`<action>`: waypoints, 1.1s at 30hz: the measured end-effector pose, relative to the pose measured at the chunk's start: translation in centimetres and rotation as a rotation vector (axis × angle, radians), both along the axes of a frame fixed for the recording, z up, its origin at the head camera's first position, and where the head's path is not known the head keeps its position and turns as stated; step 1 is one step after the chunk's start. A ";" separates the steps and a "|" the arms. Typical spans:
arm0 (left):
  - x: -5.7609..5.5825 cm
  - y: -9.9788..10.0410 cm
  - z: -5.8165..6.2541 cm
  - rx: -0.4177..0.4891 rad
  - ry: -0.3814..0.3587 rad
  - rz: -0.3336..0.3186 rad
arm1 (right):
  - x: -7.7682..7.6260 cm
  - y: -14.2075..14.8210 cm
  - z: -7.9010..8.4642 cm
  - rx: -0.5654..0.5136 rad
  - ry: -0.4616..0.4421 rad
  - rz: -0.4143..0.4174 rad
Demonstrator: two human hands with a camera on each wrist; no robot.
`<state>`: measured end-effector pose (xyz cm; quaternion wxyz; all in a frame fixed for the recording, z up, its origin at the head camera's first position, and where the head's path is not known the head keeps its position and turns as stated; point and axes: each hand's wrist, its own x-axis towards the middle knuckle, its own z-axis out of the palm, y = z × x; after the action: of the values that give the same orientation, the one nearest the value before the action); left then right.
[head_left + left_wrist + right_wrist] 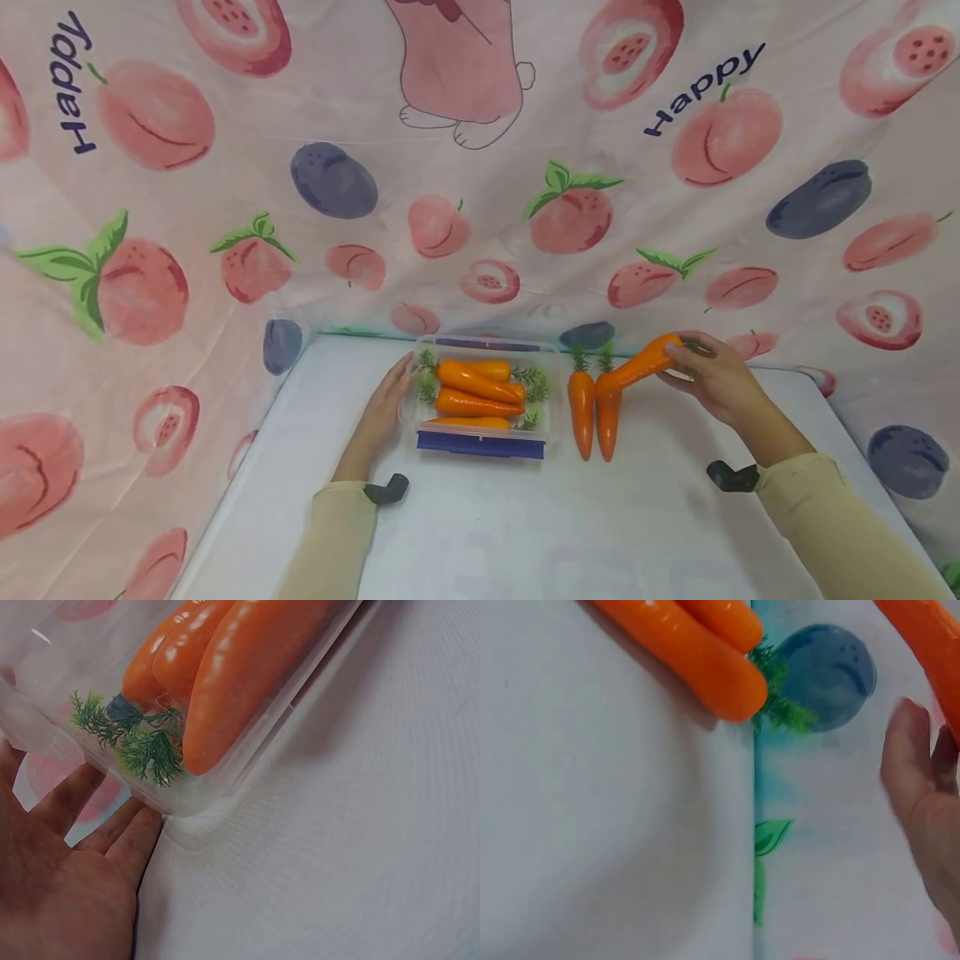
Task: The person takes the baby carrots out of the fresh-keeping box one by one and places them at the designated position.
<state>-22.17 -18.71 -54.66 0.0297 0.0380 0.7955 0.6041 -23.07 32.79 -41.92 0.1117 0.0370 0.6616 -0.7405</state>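
My right hand (708,375) grips an orange toy carrot (641,363) by its thick end, with its thin end slanting down to the left. In the head view it overlaps one of two carrots (582,417) lying side by side on the table. My left hand (384,408) rests with straight fingers against the left wall of a clear plastic box (557,408). Several carrots (476,403) with green leafy tops lie inside the box. In the left wrist view, the fingers (133,840) touch the box's corner beside the leaves (150,754).
A white table (600,533) carries everything. Blue clasp flaps (480,444) hang at the box's front and back sides. Behind the table's far edge hangs a pink fruit-print cloth (487,183). Both wrists wear small black straps with cameras (733,477).
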 end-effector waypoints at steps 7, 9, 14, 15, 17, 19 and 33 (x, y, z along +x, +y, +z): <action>-0.1 0.0 -0.1 0.007 -0.011 -0.003 | 0.0 1.5 -1.0 -0.146 -0.035 -0.018; -0.1 0.0 -0.2 0.015 -0.016 -0.004 | -0.1 1.8 -1.4 -0.146 -0.055 -0.027; -0.2 -0.1 -0.3 0.017 -0.008 -0.003 | -0.2 2.1 -2.5 -0.098 -0.131 -0.031; -0.2 -0.1 -0.3 0.015 -0.006 -0.002 | -0.2 2.1 -2.7 -0.077 -0.140 -0.025; -0.2 -0.1 -0.2 0.009 -0.006 0.000 | -0.1 2.0 -3.2 -0.024 -0.154 -0.023; -0.2 -0.1 -0.2 0.006 -0.010 0.000 | -0.2 1.8 -3.6 0.020 -0.168 -0.028; -0.3 -0.2 -0.5 -0.022 0.021 0.004 | -0.9 0.6 -6.8 0.095 -0.228 -0.067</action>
<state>-22.43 -18.87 -55.19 0.0206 0.0422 0.8026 0.5947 -23.99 33.37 -48.72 0.1596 0.1483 0.6775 -0.7025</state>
